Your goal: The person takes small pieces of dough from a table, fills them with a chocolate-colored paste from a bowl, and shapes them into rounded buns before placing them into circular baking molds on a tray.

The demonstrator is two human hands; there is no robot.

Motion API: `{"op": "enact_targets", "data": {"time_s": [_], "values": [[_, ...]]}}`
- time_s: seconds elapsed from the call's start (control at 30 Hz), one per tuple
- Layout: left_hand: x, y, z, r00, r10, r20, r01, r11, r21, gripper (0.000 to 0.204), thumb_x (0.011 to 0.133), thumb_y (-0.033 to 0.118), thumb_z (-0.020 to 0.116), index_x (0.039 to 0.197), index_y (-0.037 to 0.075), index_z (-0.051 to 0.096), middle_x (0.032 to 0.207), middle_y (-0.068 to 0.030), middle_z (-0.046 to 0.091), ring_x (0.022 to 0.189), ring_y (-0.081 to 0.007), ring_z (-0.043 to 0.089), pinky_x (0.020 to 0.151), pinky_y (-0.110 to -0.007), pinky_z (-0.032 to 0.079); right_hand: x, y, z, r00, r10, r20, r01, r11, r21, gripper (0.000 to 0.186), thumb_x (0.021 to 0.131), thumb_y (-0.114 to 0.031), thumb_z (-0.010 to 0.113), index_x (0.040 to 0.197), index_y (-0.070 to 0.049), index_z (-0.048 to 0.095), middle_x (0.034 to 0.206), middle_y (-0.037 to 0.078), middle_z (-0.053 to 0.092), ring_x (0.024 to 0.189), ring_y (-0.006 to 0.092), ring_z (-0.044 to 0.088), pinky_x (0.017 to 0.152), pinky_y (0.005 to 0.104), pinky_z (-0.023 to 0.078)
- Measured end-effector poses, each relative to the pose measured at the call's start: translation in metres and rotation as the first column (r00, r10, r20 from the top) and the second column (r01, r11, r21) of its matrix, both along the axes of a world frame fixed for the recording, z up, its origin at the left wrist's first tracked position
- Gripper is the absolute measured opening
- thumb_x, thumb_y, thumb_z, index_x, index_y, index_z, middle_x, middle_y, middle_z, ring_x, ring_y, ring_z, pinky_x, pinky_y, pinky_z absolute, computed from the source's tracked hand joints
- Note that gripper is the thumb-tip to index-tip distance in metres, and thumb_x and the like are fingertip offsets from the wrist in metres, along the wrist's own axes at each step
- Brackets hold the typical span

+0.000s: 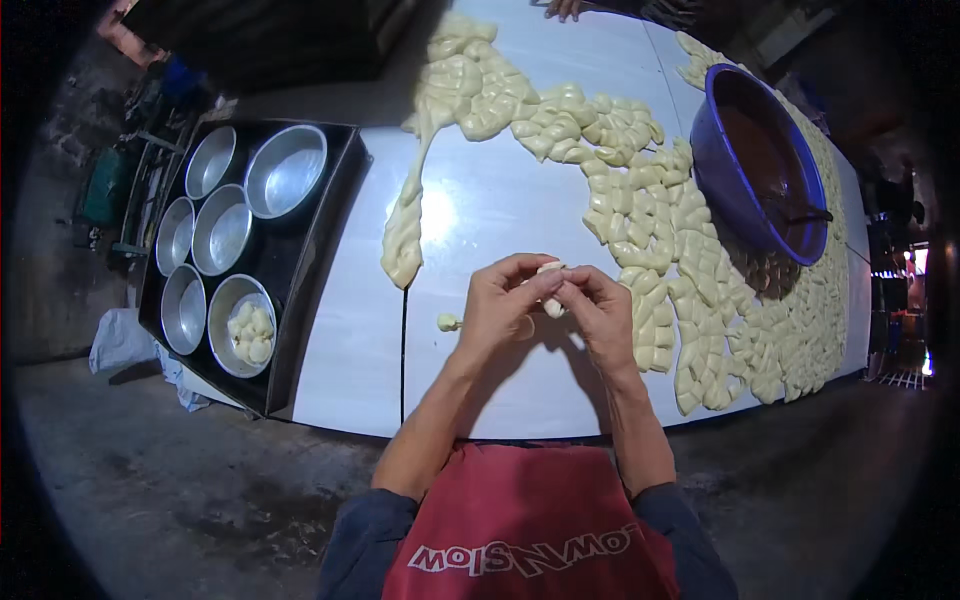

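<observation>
My left hand (492, 310) and my right hand (603, 315) meet over the white table, fingertips pinched round a small piece of pale dough (550, 287). A small dough lump (448, 322) lies left of my left hand. Farther up, a long stretched strip of dough (405, 250) rests on the table. Many cut, puffy dough pieces (630, 215) spread across the right side. In the dark tray at left, a round metal pan (227, 310) holds several dough balls (250, 332).
The dark tray (335, 200) also holds several round metal pans (283, 160) with nothing visible in them. A purple basin (715, 170) with brown contents and a utensil stands among the dough at right. Another person's hand (560, 8) shows at the table's far edge.
</observation>
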State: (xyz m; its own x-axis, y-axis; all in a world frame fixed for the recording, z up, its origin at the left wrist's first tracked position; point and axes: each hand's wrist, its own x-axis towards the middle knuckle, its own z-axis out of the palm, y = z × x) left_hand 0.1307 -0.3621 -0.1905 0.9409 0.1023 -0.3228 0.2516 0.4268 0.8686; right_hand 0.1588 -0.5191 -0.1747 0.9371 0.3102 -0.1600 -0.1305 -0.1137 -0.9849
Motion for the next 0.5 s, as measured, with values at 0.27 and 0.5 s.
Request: {"op": "enact_targets", "data": {"time_s": [0.27, 0.5], "values": [[-0.001, 0.011, 0.009, 0.984, -0.158, -0.082, 0.156, 0.987, -0.037, 0.029, 0.092, 0.02, 0.072, 0.115, 0.002, 0.067, 0.095, -0.0051, 0.071, 0.084, -0.0122, 0.068, 0.066, -0.023, 0.055, -0.005, -0.023, -0.004, 0.928, 0.242, 0.283, -0.227, 0.97, -0.086, 0.035, 0.088, -0.005, 0.071, 0.122, -0.003, 0.066, 0.112, 0.011, 0.065, 0.099, 0.0188, 0.062, 0.079, 0.0293, 0.051], [-0.017, 0.006, 0.016, 0.984, -0.172, 0.035, 0.175, 0.982, -0.078, 0.023, 0.096, 0.01, 0.064, 0.116, 0.0, 0.067, 0.107, -0.0084, 0.069, 0.091, -0.014, 0.068, 0.071, -0.027, 0.059, -0.01, -0.012, -0.013, 0.876, 0.013, 0.482, -0.043, 0.998, 0.052, 0.026, 0.085, -0.003, 0.075, 0.107, -0.005, 0.062, 0.123, 0.014, 0.057, 0.096, 0.018, 0.059, 0.081, 0.0294, 0.049]]}}
